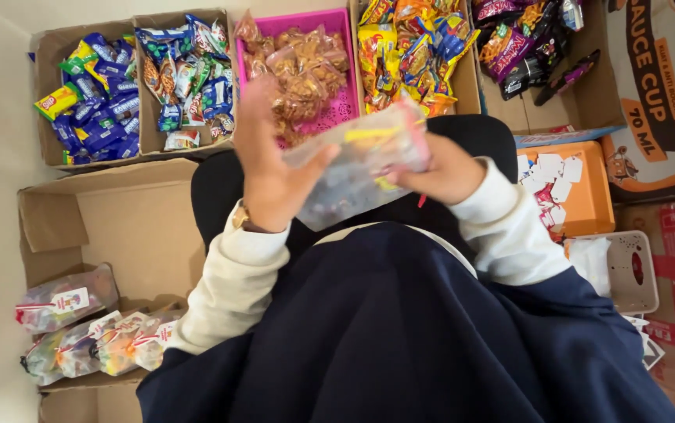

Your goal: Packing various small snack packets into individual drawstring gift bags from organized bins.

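A clear plastic bag (357, 163) filled with mixed wrapped snacks is held up in front of me over a black chair seat (478, 137). My left hand (271, 164) grips its left end, thumb across the front. At the bag's right end my right hand (441, 171) pinches it, with a bit of red tie showing under the fingers. Both sleeves are cream, and a gold watch sits on my left wrist. My dark blue skirt fills the lower view.
Cardboard boxes of snack packets (99, 94) (189, 74) (412, 51) and a pink basket (298, 66) line the far side. A large open box (134, 227) at left holds several filled, tagged bags (91, 337). An orange tray of white tags (568, 184) and a white basket (627, 270) sit at right.
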